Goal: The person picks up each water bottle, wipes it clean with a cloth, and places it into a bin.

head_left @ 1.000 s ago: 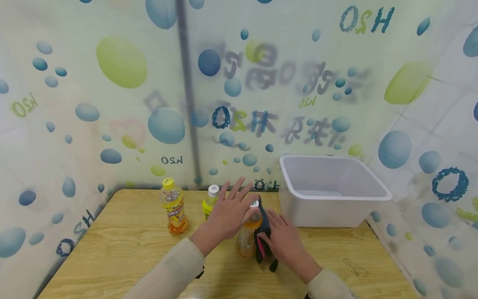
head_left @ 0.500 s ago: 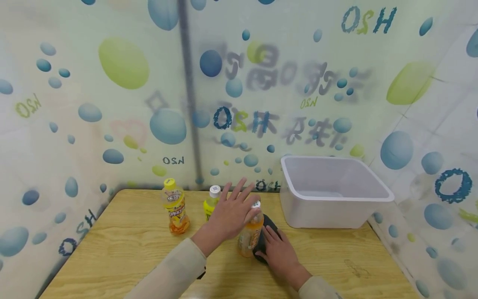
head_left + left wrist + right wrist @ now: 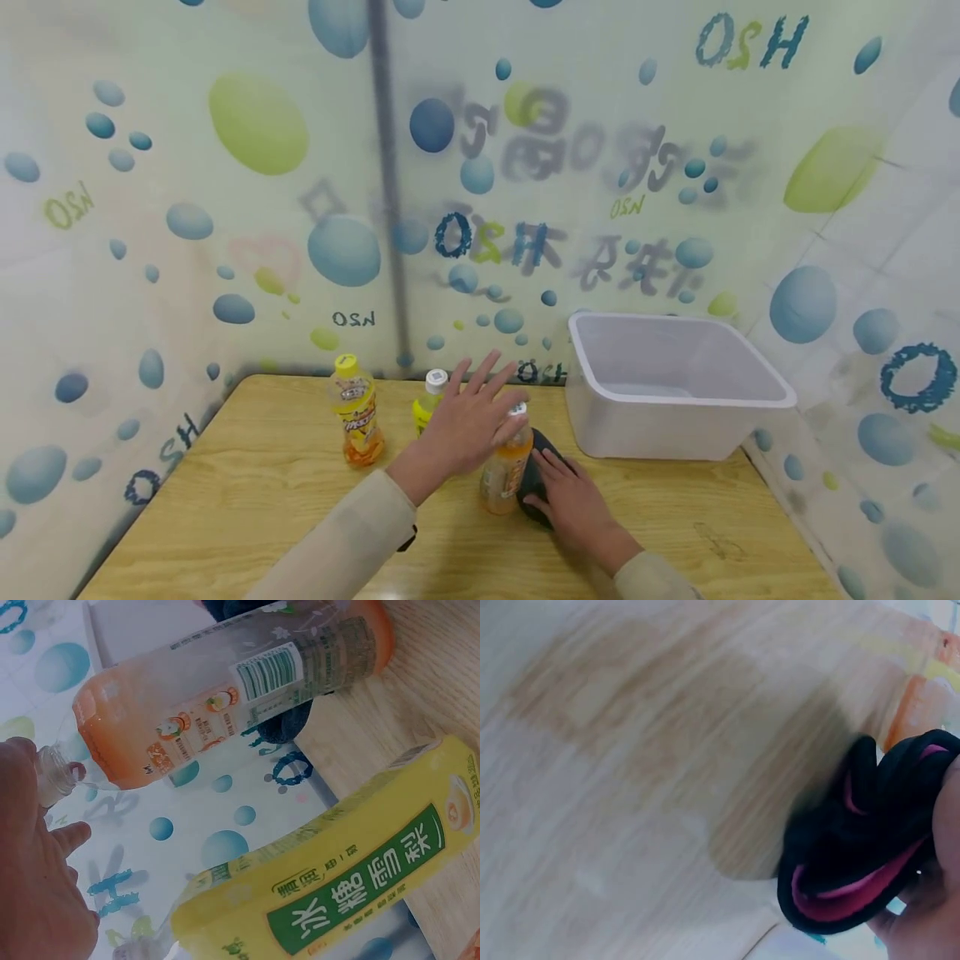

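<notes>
The front bottle [image 3: 501,483] looks smooth plastic, the bundle [image 3: 870,844] matt cloth.

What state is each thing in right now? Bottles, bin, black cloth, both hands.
Left bottle: upright, yellow cap on.
Middle bottle: upright, white cap on, partly behind left hand.
Right bottle: upright, white cap on.
Bin: upright, no lid on.
Black cloth: folded, pink inside showing.
Left hand: fingers spread, at right bottle's top.
Right hand: on black cloth.
</notes>
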Available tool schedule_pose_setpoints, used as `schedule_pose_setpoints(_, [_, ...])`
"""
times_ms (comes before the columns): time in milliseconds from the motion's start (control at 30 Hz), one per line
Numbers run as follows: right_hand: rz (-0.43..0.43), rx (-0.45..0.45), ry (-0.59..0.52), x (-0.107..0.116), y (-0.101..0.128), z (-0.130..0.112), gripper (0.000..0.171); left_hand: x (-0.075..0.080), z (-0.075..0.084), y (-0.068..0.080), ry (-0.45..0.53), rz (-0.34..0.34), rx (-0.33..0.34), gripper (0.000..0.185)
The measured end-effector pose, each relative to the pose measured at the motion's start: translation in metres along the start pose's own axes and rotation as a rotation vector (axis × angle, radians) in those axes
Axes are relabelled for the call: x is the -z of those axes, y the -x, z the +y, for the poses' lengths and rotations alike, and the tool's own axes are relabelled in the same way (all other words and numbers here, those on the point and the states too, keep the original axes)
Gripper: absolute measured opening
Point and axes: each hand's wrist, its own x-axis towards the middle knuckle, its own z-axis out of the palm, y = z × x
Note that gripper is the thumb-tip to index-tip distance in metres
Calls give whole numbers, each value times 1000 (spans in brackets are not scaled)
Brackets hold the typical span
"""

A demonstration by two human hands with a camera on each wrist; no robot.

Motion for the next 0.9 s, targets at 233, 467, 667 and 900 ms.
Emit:
schedule_pose_setpoints(233, [74,-55,-152,8,2,10,59,6,1,-3,21,-1,-22,42])
schedule_pose_setpoints(467, [66,-113,-232,19,3,16,62,9,1,-2,71,-27,15,56])
schedule_pose_setpoints(667, [60,-141,-274,24,3,18,61,10,-1,-1,28,-17,13,51])
schedule_pose_setpoints(900, [61,-150,-303,30,3,18,62,10,-2,0,37,-71,5,48])
